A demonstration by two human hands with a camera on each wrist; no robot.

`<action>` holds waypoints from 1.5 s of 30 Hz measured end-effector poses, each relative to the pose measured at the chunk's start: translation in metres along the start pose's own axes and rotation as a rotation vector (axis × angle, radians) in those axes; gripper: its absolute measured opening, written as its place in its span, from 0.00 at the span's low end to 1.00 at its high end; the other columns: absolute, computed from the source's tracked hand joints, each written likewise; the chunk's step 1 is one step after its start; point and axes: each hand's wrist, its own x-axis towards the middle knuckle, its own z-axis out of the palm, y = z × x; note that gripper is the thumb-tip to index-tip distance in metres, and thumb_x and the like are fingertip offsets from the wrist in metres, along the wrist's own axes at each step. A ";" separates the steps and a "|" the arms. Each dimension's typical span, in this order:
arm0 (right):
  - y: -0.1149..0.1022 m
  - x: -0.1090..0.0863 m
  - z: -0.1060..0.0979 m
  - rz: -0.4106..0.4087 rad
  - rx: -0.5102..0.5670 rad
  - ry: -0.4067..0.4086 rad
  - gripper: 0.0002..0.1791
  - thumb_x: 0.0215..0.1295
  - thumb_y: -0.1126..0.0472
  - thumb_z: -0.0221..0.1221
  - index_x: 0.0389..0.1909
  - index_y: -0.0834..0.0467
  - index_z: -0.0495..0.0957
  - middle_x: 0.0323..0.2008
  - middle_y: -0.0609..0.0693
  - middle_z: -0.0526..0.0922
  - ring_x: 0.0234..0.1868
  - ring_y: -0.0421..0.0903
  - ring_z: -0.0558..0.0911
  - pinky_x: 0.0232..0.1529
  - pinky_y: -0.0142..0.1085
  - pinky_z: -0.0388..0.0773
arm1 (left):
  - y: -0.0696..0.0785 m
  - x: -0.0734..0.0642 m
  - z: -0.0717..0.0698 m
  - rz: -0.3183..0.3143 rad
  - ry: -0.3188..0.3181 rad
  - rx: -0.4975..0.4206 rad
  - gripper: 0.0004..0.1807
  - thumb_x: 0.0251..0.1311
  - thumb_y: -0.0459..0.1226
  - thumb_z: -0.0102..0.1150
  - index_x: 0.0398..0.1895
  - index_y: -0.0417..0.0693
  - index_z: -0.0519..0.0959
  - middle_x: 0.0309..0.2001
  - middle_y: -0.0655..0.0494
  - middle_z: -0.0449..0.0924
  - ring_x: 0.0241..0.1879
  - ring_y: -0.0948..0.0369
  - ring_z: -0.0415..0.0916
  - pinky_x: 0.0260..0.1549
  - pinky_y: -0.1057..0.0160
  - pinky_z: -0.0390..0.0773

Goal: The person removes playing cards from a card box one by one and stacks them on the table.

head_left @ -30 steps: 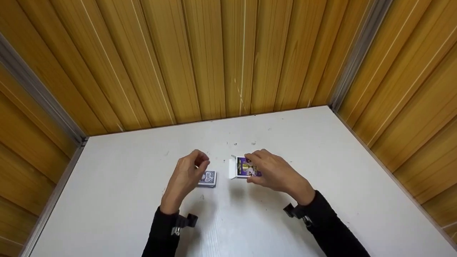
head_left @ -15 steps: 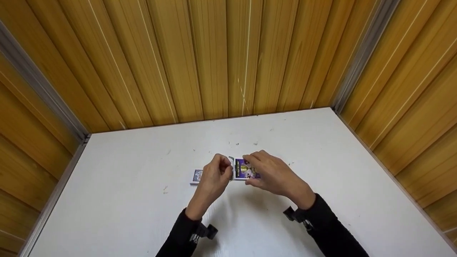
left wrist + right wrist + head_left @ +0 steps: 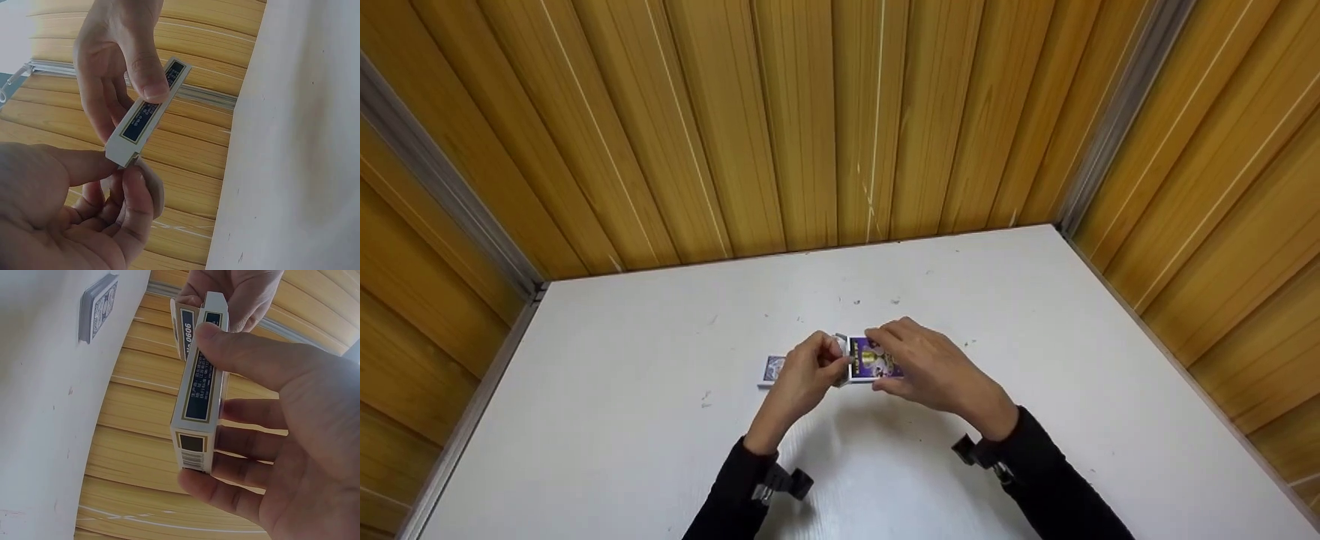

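Note:
A small playing-card box (image 3: 871,360) with a purple printed face is held above the table between both hands. My right hand (image 3: 930,367) grips it, thumb along one narrow side and fingers on the opposite side. At the box's left end my left hand (image 3: 806,375) pinches the end flap, thumb against the box's corner and fingertips curled at the flap (image 3: 153,188). The right wrist view shows the flap standing out with "No.0606" printed on its panel (image 3: 185,334). A stack of blue-backed playing cards (image 3: 100,308) lies on the table, partly covered by the left hand in the head view.
The white table (image 3: 607,420) bears small dark scuff marks. Wood-patterned panels (image 3: 795,127) rise behind it and at both sides, with grey metal posts in the corners. Each wrist wears a black camera mount.
My left hand has moved right, from over the card stack to the box's flap end, and now pinches there. The right hand keeps its grip, shifting the box only slightly.

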 end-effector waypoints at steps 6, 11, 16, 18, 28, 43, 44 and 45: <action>-0.001 0.001 0.002 -0.015 -0.006 0.004 0.38 0.61 0.49 0.74 0.66 0.63 0.74 0.55 0.55 0.81 0.54 0.48 0.79 0.48 0.40 0.82 | -0.003 0.002 -0.002 -0.019 -0.011 -0.005 0.09 0.62 0.28 0.66 0.32 0.42 0.74 0.26 0.59 0.75 0.27 0.65 0.74 0.26 0.70 0.74; -0.002 0.000 0.002 -0.025 -0.015 0.016 0.38 0.59 0.50 0.75 0.65 0.63 0.74 0.54 0.54 0.81 0.53 0.48 0.79 0.47 0.41 0.82 | -0.004 0.001 -0.001 -0.046 -0.029 -0.002 0.08 0.63 0.28 0.65 0.32 0.42 0.74 0.26 0.58 0.75 0.26 0.65 0.74 0.25 0.70 0.73; -0.002 0.000 0.003 -0.013 -0.015 0.001 0.37 0.60 0.50 0.75 0.66 0.62 0.74 0.55 0.54 0.81 0.54 0.49 0.79 0.47 0.42 0.82 | -0.006 0.001 -0.003 -0.089 -0.095 -0.096 0.07 0.66 0.27 0.60 0.33 0.41 0.72 0.28 0.56 0.75 0.27 0.63 0.75 0.28 0.68 0.76; -0.001 0.000 0.002 -0.005 -0.015 -0.005 0.37 0.60 0.49 0.75 0.66 0.62 0.74 0.55 0.54 0.81 0.55 0.49 0.79 0.48 0.42 0.82 | -0.006 0.002 -0.004 -0.085 -0.104 -0.126 0.06 0.66 0.26 0.59 0.34 0.41 0.72 0.29 0.56 0.75 0.28 0.63 0.75 0.29 0.68 0.77; 0.008 -0.003 0.000 0.038 0.004 0.010 0.38 0.61 0.48 0.74 0.66 0.62 0.74 0.55 0.56 0.81 0.53 0.49 0.80 0.47 0.43 0.83 | -0.001 0.001 -0.013 0.001 0.010 0.069 0.05 0.62 0.26 0.55 0.37 0.42 0.78 0.32 0.56 0.75 0.31 0.62 0.71 0.29 0.67 0.70; 0.010 -0.003 0.000 0.053 0.018 -0.001 0.38 0.61 0.47 0.74 0.66 0.62 0.74 0.56 0.56 0.81 0.53 0.49 0.80 0.46 0.43 0.82 | 0.003 -0.007 -0.020 0.259 -0.064 0.448 0.12 0.59 0.32 0.74 0.45 0.48 0.85 0.67 0.50 0.71 0.58 0.55 0.77 0.52 0.54 0.81; 0.010 -0.003 0.000 0.051 0.018 0.001 0.37 0.61 0.47 0.74 0.66 0.62 0.74 0.56 0.56 0.81 0.53 0.49 0.80 0.47 0.43 0.82 | 0.003 -0.007 -0.021 0.293 -0.067 0.478 0.13 0.58 0.32 0.76 0.44 0.48 0.84 0.65 0.50 0.72 0.58 0.54 0.77 0.53 0.55 0.81; 0.010 -0.004 0.000 0.050 0.019 0.000 0.37 0.61 0.47 0.74 0.66 0.62 0.74 0.56 0.56 0.81 0.53 0.49 0.80 0.47 0.43 0.82 | 0.003 -0.007 -0.022 0.320 -0.067 0.509 0.14 0.56 0.33 0.77 0.44 0.48 0.84 0.64 0.50 0.73 0.59 0.54 0.76 0.54 0.56 0.80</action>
